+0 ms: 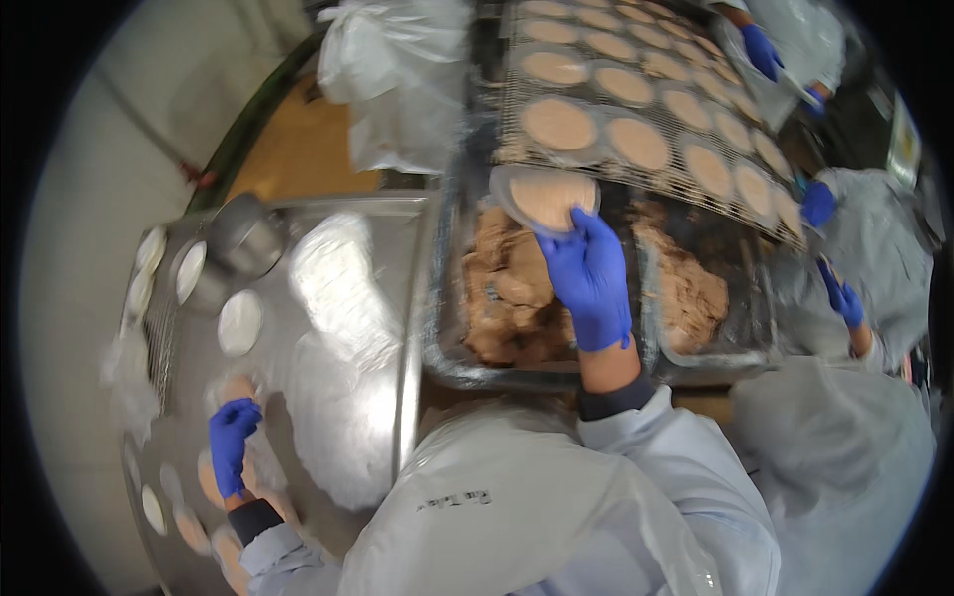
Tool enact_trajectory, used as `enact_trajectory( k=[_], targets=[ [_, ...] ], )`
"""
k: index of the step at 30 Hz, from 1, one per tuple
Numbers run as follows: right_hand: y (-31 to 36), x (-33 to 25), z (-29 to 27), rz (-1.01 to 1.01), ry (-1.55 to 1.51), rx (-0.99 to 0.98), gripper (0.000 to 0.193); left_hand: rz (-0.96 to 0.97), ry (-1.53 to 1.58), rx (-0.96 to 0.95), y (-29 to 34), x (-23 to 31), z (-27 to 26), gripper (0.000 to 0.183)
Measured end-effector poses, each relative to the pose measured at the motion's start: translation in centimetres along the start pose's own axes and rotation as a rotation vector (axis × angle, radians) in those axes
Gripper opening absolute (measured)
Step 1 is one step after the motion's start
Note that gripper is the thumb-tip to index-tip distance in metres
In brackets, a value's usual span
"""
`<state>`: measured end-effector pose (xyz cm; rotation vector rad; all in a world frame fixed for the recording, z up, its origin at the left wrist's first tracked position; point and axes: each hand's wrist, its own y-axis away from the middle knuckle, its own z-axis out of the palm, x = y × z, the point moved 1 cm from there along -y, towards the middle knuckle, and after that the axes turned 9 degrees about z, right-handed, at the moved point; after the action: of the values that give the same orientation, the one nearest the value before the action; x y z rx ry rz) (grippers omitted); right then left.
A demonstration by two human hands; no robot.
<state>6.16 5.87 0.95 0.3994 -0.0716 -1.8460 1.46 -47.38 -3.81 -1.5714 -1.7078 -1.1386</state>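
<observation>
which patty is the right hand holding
The lone patty raised over the left tub of pinkish paste, pinched at its edge; those on the wire rack lie flat

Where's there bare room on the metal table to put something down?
On the metal table, a narrow bare strip lies between a white disc and the shiny plastic. It's crowded lower down, where patties lie near the left hand, and on the wire rack, which holds rows of them.

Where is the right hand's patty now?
In the head view, the patty is just right of centre in the upper half, held in the right hand over the left meat pan, near the loaded wire rack.
</observation>
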Motion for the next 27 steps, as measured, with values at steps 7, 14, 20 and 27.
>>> enact_trajectory(
  k=[7,14,20,27],
  targets=[
    [1.4,-9.9,3.1,-0.295,0.228,0.092,0.05,0.472,0.586,-0.367,-6.9,20.2,21.7,0.041],
    [1.6,-8.2,3.1,-0.205,-0.095,0.196,0.07,0.108,1.34,-0.787,-6.8,27.4,39.3,0.042],
    [-1.2,-10.5,-2.6,-0.05,0.185,-0.043,0.063,0.454,1.231,-0.538,-2.2,28.4,37.8,0.03],
    [1.2,2.1,-3.1,0.399,0.141,-0.095,0.071,1.142,0.162,-0.111,-0.5,18.0,29.4,0.036]
  ],
)
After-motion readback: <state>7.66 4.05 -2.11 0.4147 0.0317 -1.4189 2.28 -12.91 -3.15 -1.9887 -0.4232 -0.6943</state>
